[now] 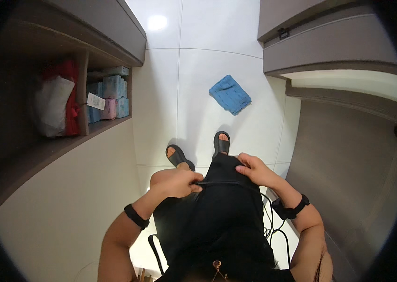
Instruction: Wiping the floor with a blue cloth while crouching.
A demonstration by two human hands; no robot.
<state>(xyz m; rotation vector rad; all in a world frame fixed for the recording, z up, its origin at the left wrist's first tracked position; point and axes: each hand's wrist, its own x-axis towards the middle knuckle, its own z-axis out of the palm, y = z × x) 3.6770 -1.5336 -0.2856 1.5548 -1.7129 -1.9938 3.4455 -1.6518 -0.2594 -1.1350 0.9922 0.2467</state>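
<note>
My left hand (184, 183) is at the left side of the black clothing (226, 208) on my lap, its thumb and fingers pinching a thin black cord (219, 182) that runs across the fabric. My right hand (254, 169) rests at the right edge of the black cloth, fingers curled against it; whether it grips the fabric cannot be told. Beyond my feet in black open-toed slippers (222, 143), a folded blue cloth (230, 94) lies on the white tiled floor (198, 63).
On the left, an open cabinet shelf (110, 122) holds a red and white bag (57, 105) and several blue and pink packs (112, 86). Grey-brown cabinets (328, 49) stand on the right. Black cables (272, 225) hang beside my right side.
</note>
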